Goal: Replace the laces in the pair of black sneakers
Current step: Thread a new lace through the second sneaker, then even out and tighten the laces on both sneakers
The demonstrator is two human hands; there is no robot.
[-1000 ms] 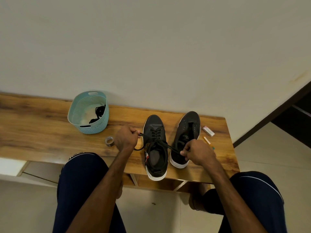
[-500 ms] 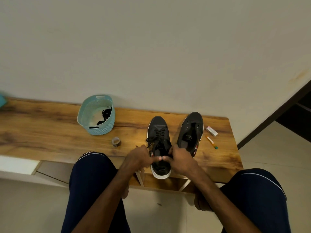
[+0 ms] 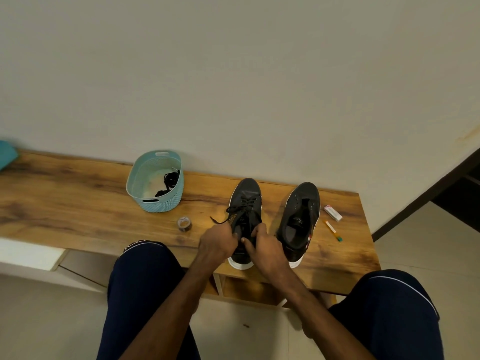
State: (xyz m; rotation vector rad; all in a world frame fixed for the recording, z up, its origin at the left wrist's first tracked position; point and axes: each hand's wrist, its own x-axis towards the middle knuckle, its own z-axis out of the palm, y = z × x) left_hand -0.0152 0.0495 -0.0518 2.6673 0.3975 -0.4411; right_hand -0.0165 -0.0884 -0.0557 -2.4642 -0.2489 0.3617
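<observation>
Two black sneakers with white soles stand side by side on the wooden bench (image 3: 78, 211). The left sneaker (image 3: 246, 203) is laced with a black lace (image 3: 226, 215); a loose end trails off its left side. The right sneaker (image 3: 301, 216) has bare eyelets and no lace. My left hand (image 3: 217, 242) and my right hand (image 3: 267, 248) meet over the left sneaker's opening, fingers curled, pinching the lace ends between them. The heel part of that sneaker is hidden under my hands.
A light blue basket (image 3: 155, 201) holding a black lace (image 3: 168, 181) stands at the back left of the sneakers. A small tape roll (image 3: 184, 224) lies near my left hand. A white box (image 3: 333, 213) and an orange pen (image 3: 332, 229) lie right of the sneakers.
A second ago my hands were apart, pulling the lace ends out to both sides. They came together over the left sneaker and stay there now. The view has shifted slightly.
</observation>
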